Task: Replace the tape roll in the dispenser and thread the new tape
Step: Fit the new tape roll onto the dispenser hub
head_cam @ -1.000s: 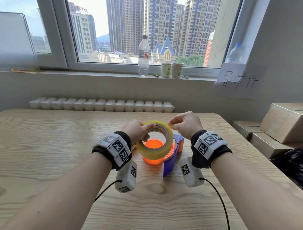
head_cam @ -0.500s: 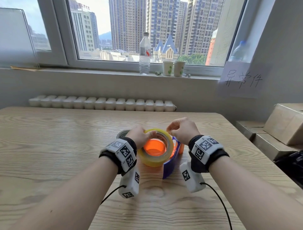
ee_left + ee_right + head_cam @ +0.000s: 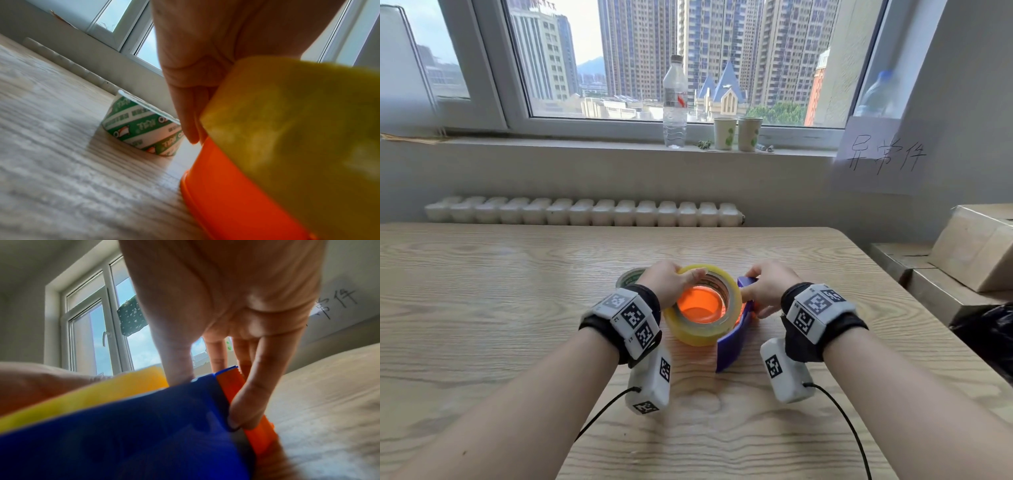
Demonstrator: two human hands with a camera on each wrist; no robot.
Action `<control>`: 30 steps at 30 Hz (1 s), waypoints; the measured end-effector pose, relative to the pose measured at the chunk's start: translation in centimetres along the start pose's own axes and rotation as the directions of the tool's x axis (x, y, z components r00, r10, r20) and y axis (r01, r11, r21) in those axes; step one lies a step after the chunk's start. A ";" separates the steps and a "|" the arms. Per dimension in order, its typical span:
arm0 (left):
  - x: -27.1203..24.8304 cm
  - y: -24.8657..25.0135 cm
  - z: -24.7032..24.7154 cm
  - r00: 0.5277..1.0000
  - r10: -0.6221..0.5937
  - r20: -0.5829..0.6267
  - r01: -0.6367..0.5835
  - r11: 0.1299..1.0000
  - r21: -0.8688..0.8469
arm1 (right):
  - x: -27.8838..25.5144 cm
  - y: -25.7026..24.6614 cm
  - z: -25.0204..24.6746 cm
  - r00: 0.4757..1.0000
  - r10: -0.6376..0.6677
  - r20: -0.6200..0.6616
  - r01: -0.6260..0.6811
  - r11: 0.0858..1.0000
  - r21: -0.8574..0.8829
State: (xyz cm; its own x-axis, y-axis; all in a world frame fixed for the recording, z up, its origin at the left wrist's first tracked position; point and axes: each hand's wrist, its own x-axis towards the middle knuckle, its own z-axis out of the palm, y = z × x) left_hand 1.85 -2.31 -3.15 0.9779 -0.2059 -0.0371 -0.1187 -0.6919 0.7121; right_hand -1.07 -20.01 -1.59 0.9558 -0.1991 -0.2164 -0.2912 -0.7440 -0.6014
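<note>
Tape roll over dispenser hub, gripped by left hand.
Right wrist view alone shows right hand pinching the dispenser's blue-orange end; left wrist view reveals a green-printed roll on the worktop.

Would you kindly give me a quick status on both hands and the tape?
Left hand holds yellow tape roll over orange hub. Right hand grips blue dispenser. Old green roll on table, clear of work.

Green-printed roll mostly behind the left hand.
</note>
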 end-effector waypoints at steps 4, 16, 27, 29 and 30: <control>-0.3 0.1 -0.5 0.999 0.028 -0.035 -0.030 0.997 -0.068 | -0.1 0.1 0.1 0.997 -0.038 -0.060 0.041 0.998 0.056; -1.7 -0.2 -1.9 1.000 -0.006 -0.031 0.001 0.985 -0.172 | -1.2 -1.2 0.1 0.975 -0.152 -0.160 0.174 0.975 0.140; -3.0 0.7 -3.1 0.988 -0.069 0.140 0.097 0.973 -0.209 | -1.8 -1.0 -0.4 0.974 -0.162 -0.156 0.197 0.949 0.246; -3.3 1.0 -3.2 0.982 -0.085 0.166 0.121 0.968 -0.219 | -1.7 -0.9 -0.6 0.979 -0.154 -0.133 0.186 0.941 0.284; -3.4 1.1 -3.3 0.980 -0.082 0.181 0.120 0.969 -0.216 | -1.8 -0.9 -0.8 0.983 -0.146 -0.115 0.175 0.935 0.310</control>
State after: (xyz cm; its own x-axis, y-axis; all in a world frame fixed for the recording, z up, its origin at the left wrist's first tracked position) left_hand -1.08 -0.11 0.07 0.9370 -0.2705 -0.2211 0.0400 -0.5457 0.8370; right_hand -2.49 -19.49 -0.06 0.9864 -0.1604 -0.0369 -0.1179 -0.5324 -0.8382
